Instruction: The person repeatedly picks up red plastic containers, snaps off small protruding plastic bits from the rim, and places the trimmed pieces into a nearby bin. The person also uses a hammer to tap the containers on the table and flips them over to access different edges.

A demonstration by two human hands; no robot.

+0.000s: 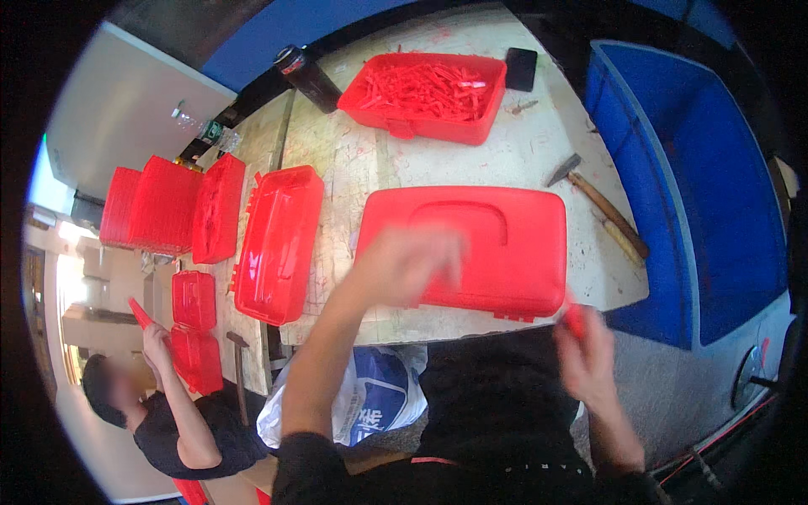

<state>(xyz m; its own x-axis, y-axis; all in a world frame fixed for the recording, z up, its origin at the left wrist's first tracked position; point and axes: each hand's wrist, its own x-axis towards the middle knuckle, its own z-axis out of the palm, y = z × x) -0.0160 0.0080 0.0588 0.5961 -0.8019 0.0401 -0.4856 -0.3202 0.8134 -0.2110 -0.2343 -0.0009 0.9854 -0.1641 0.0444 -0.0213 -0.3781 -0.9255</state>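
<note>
A closed red plastic case with a moulded handle recess lies flat on the worktable in front of me. My left hand, blurred by motion, hovers over the case's near left edge; whether it touches is unclear. At the case's near right corner my right hand pinches a small red plastic piece. Farther back stands an open red tray filled with several thin red strips.
A hammer lies right of the case. A dark can and a black phone sit near the tray. More red case halves lie left. Another person works at lower left. A blue bin stands right.
</note>
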